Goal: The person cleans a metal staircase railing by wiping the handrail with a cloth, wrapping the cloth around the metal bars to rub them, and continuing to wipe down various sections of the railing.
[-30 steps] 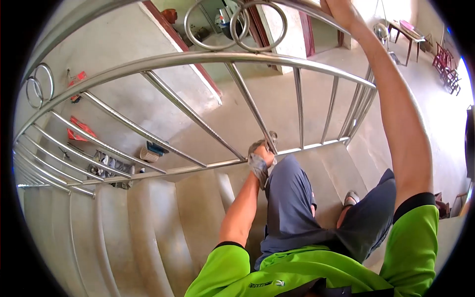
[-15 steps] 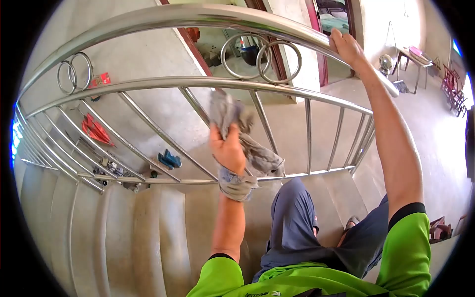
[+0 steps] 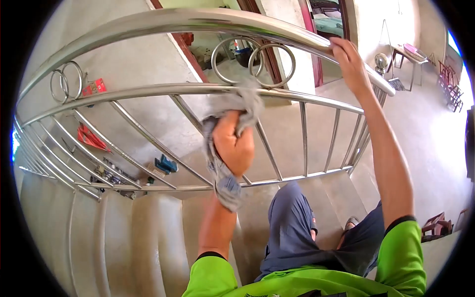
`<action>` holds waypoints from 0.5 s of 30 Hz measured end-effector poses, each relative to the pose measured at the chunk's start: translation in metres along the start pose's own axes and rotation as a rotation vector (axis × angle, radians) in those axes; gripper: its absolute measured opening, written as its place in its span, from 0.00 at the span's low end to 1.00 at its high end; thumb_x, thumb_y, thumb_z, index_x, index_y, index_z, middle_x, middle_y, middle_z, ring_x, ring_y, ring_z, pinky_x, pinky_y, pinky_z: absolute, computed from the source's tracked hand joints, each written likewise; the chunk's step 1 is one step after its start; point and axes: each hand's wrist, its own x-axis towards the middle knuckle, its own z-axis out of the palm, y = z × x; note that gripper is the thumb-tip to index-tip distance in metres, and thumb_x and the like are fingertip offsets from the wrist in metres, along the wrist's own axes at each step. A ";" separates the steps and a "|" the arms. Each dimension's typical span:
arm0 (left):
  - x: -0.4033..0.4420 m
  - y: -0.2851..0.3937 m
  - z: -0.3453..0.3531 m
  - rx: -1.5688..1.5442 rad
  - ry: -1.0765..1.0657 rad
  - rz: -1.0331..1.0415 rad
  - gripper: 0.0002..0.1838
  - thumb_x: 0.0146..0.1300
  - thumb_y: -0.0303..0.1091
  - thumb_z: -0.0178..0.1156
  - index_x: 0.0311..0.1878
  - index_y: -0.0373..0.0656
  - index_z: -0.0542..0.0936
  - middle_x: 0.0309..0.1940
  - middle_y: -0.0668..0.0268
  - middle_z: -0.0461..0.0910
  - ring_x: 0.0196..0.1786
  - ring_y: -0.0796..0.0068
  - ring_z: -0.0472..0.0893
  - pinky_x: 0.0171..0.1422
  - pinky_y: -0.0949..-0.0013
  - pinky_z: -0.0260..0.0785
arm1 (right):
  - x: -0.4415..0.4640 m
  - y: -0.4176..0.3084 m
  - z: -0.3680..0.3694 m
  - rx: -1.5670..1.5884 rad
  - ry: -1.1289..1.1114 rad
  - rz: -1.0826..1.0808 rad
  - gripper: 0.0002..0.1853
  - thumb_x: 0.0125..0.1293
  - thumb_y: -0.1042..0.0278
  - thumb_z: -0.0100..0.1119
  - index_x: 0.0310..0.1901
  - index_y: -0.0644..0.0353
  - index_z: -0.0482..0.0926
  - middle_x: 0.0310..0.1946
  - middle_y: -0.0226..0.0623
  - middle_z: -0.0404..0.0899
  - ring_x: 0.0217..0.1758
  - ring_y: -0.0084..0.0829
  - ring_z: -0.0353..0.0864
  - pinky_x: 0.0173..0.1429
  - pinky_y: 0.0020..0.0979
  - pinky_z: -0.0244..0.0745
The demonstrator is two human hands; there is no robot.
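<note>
My left hand [image 3: 235, 143] is closed round a grey cloth [image 3: 225, 190], slightly blurred by motion. The cloth wraps over the fingers, and its upper end lies against the middle rail [image 3: 163, 89] of a shiny metal railing, below two metal rings [image 3: 237, 59]. Loose cloth hangs down over the wrist. Higher up and to the right, my right hand [image 3: 352, 64] rests with its fingers over the thick top handrail [image 3: 297, 37], gripping it near its right end. Slanting metal bars [image 3: 267, 151] run from the middle rail to the bottom rail.
Concrete steps [image 3: 198, 222] descend beside my legs. Beyond the railing are a red item [image 3: 91, 137], blue objects [image 3: 166, 164], doorways, a table [image 3: 410, 54] and dark red chairs [image 3: 449, 86]. More red furniture [image 3: 435, 225] stands at the right.
My left hand has risen with the cloth from the railing's bottom rail to the middle rail. My right hand stays on the handrail, and the view has shifted.
</note>
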 end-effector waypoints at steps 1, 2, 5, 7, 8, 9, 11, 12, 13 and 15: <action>-0.009 0.006 0.003 -0.205 -0.142 -0.180 0.16 0.58 0.20 0.52 0.49 0.33 0.80 0.39 0.66 0.83 0.44 0.75 0.80 0.53 0.71 0.69 | -0.027 -0.007 -0.008 0.032 -0.015 0.011 0.19 0.72 0.56 0.48 0.58 0.57 0.75 0.61 0.45 0.72 0.56 0.38 0.75 0.61 0.35 0.68; -0.016 0.012 0.006 -0.413 -0.287 -0.362 0.18 0.56 0.18 0.51 0.50 0.33 0.80 0.39 0.69 0.83 0.45 0.78 0.79 0.54 0.73 0.69 | -0.061 -0.016 -0.017 0.063 -0.032 0.029 0.22 0.73 0.57 0.50 0.64 0.55 0.71 0.66 0.42 0.68 0.59 0.37 0.73 0.62 0.34 0.68; -0.016 0.029 0.029 -0.576 -0.573 -0.403 0.20 0.53 0.18 0.51 0.50 0.32 0.80 0.41 0.63 0.84 0.47 0.76 0.80 0.56 0.73 0.69 | -0.178 -0.005 -0.029 0.876 -0.355 0.742 0.35 0.72 0.43 0.51 0.75 0.47 0.55 0.68 0.35 0.63 0.66 0.35 0.68 0.62 0.43 0.70; -0.024 0.029 0.052 -0.498 -0.656 -0.301 0.20 0.51 0.19 0.53 0.50 0.33 0.79 0.42 0.59 0.84 0.48 0.72 0.81 0.56 0.71 0.70 | -0.247 -0.019 -0.025 1.192 -0.438 1.046 0.42 0.68 0.36 0.51 0.76 0.42 0.48 0.71 0.32 0.60 0.67 0.40 0.67 0.62 0.52 0.69; -0.028 0.028 0.064 -0.402 -0.730 -0.192 0.21 0.50 0.20 0.56 0.50 0.33 0.79 0.43 0.54 0.83 0.48 0.67 0.83 0.55 0.69 0.71 | -0.284 -0.013 -0.019 1.387 -0.468 1.162 0.44 0.67 0.32 0.51 0.77 0.40 0.46 0.72 0.31 0.58 0.67 0.41 0.67 0.64 0.54 0.67; -0.037 0.021 0.077 -0.270 -0.767 -0.005 0.21 0.49 0.22 0.58 0.50 0.34 0.79 0.44 0.51 0.82 0.49 0.60 0.82 0.55 0.65 0.72 | -0.307 -0.014 -0.017 1.441 -0.430 1.237 0.46 0.62 0.27 0.51 0.75 0.42 0.50 0.72 0.30 0.59 0.70 0.42 0.64 0.65 0.55 0.65; -0.061 0.010 0.096 -0.064 -0.978 0.112 0.22 0.47 0.26 0.62 0.50 0.37 0.79 0.43 0.49 0.81 0.49 0.47 0.79 0.54 0.56 0.72 | -0.303 -0.041 -0.016 1.707 -0.225 1.287 0.46 0.63 0.26 0.47 0.73 0.50 0.57 0.70 0.33 0.63 0.72 0.41 0.62 0.70 0.52 0.63; -0.076 0.004 0.102 -0.100 -0.995 0.133 0.22 0.48 0.27 0.63 0.50 0.37 0.79 0.43 0.51 0.81 0.50 0.49 0.79 0.56 0.56 0.71 | -0.291 -0.054 -0.013 1.706 -0.214 1.293 0.46 0.63 0.26 0.47 0.73 0.50 0.57 0.70 0.33 0.63 0.72 0.41 0.62 0.70 0.52 0.63; -0.082 0.008 0.102 -0.087 -0.926 0.162 0.22 0.47 0.27 0.63 0.51 0.38 0.79 0.44 0.51 0.80 0.52 0.49 0.79 0.57 0.56 0.70 | -0.278 -0.061 -0.009 1.646 -0.134 1.208 0.43 0.65 0.30 0.47 0.72 0.54 0.58 0.68 0.37 0.65 0.71 0.40 0.64 0.71 0.48 0.63; -0.099 0.010 0.098 -0.034 -0.896 0.117 0.26 0.50 0.28 0.65 0.56 0.39 0.77 0.52 0.51 0.77 0.56 0.49 0.76 0.61 0.55 0.67 | -0.254 -0.068 -0.012 1.576 -0.068 1.116 0.30 0.71 0.51 0.54 0.68 0.58 0.64 0.60 0.39 0.73 0.62 0.36 0.74 0.64 0.40 0.72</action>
